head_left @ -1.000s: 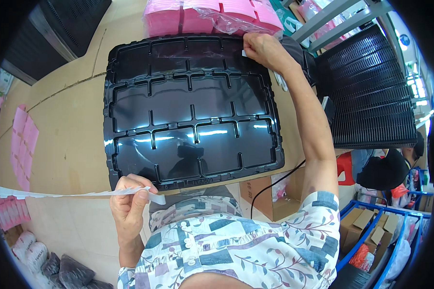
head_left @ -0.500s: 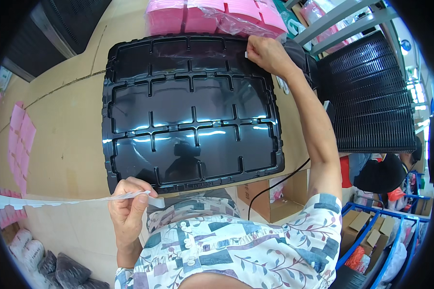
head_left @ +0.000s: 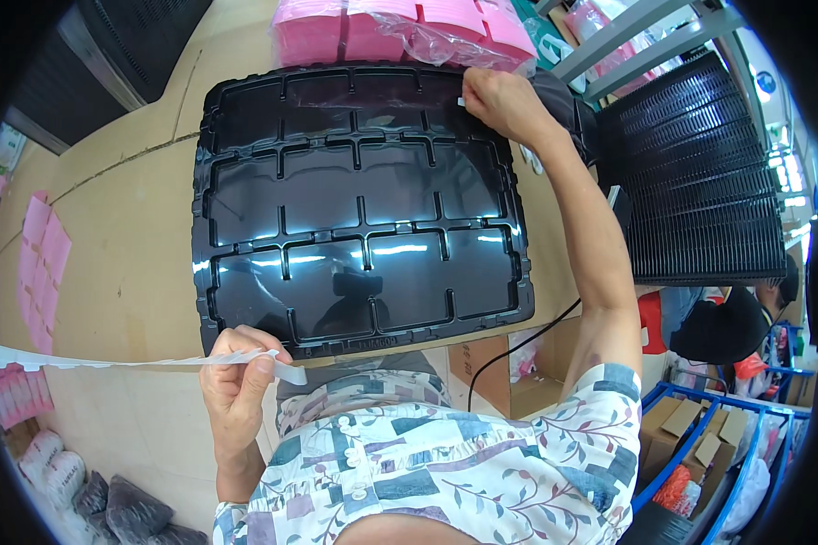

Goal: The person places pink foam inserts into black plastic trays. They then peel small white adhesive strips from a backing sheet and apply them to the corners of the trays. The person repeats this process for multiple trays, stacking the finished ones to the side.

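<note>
A shiny black plastic tray (head_left: 404,191) with molded compartments lies flat on the brown table in front of me. At its near left corner, my left hand (head_left: 238,381) pinches a long white strip (head_left: 109,362), whose short end sticks out past my thumb. The rest of the strip runs off toward the left edge of view. Over the tray's far right corner, my right hand (head_left: 500,102) is closed, with a small white piece (head_left: 461,103) showing at its fingertips.
Pink foam pieces in clear plastic (head_left: 404,32) stand behind the tray. To the right rises a stack of black trays (head_left: 700,182) beside grey metal bars. Pink sheets (head_left: 42,263) lie at the left. A black cable (head_left: 523,347) hangs past an open carton (head_left: 482,372).
The white strip in my left hand has risen slightly and stretches straighter to the left. My right hand stays at the far right corner, almost unmoved.
</note>
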The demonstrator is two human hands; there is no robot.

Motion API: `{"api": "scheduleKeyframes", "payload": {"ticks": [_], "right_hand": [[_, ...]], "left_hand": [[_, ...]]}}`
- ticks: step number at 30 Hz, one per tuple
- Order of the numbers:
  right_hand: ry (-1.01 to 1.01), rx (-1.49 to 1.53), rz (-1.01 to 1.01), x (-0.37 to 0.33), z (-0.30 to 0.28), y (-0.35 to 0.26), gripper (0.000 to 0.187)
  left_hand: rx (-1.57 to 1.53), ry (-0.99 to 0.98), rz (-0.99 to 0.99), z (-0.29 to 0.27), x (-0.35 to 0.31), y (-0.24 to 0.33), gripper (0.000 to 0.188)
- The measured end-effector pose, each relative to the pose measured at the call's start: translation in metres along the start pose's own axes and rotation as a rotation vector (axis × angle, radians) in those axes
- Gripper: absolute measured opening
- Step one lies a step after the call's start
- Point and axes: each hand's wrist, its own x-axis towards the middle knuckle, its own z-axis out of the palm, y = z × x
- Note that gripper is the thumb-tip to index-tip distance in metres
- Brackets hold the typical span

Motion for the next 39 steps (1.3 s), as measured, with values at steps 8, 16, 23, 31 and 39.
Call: {"api": "scheduleKeyframes", "payload": {"ticks": [8, 16, 23, 31, 39], "right_hand": [[0.037, -0.094, -0.041, 0.001, 0.006, -0.003, 0.015], [0.016, -0.108, 0.035, 0.009, 0.005, 0.000, 0.012], [0.020, -0.003, -0.188, 0.007, 0.002, -0.007, 0.012], [0.317, 1.607, 0.584, -0.023, -0.011, -0.004, 0.012], [-0.144, 1.994, 0.503, -0.102, -0.054, -0.098, 0.015]], "left_hand": [[0.001, 0.016, -0.007, 0.000, 0.000, 0.000, 0.015], [-0.020, -0.026, -0.003, -0.005, 0.001, -0.002, 0.015], [0.009, 0.011, -0.002, -0.001, 0.002, 0.001, 0.016], [-0.076, -0.014, -0.006, -0.006, 0.002, -0.001, 0.011], [-0.088, 0.048, -0.047, 0.007, 0.006, 0.012, 0.008]]}}
